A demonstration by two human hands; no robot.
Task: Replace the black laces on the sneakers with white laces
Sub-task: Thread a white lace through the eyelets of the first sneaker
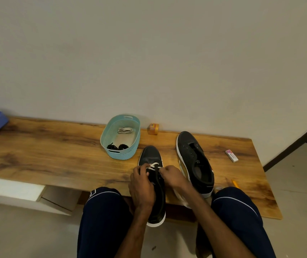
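While the left hand (142, 185) and right hand (171, 176) each pinch the flat white lace (153, 165) crossed on the black canvas sneaker (151, 155), that shoe overhangs the wooden table (55, 155). Uneven pulling could leave one end short or drag the sneaker off.

2 black low-top sneakers with white soles stand upright, toes pointing to the top of the frame. The near sneaker (151, 155), at lower centre, has a white lace (154, 164) crossed through its lowest eyelets near the toe, pinched on either side by the left hand (141, 185) and right hand (171, 175). The second sneaker (195, 161), just right of it, has bare eyelets and an open tongue. Above and to the left lie a bundled spare white lace (125, 130) and, below that, 2 coiled black laces (118, 146).
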